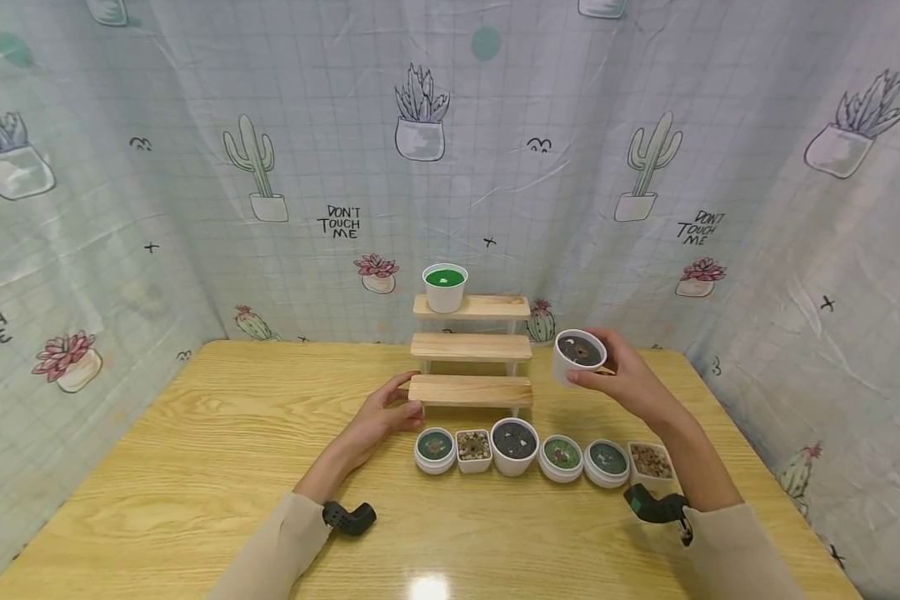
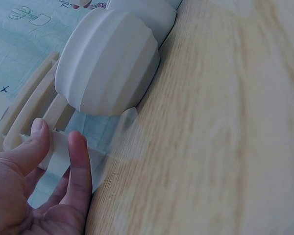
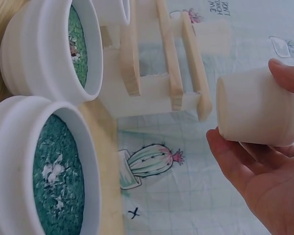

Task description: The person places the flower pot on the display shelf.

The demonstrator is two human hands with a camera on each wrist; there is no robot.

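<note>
the right hand (image 1: pixel 630 379) pinches the pot (image 1: pixel 565 367) by its side, up in the air just right of the stand (image 1: pixel 471 347). the left hand (image 1: pixel 378 417) grips the left end of the lowest step (image 1: pixel 471 390). best keep the pot level (its dark fill (image 1: pixel 579 350) may be loose), and steady the stand gently, lest the green-filled pot (image 1: pixel 445 293) on top tip.

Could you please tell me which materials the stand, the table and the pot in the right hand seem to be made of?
Stand: steps look like smooth, pale wood, with grain showing; whitish supports perhaps plastic.
Table: yellowish wood grain with a glossy reflection; solid wood or laminate, I cannot tell.
Pot: smooth, plain white wall; ceramic or plastic, both possible.
</note>
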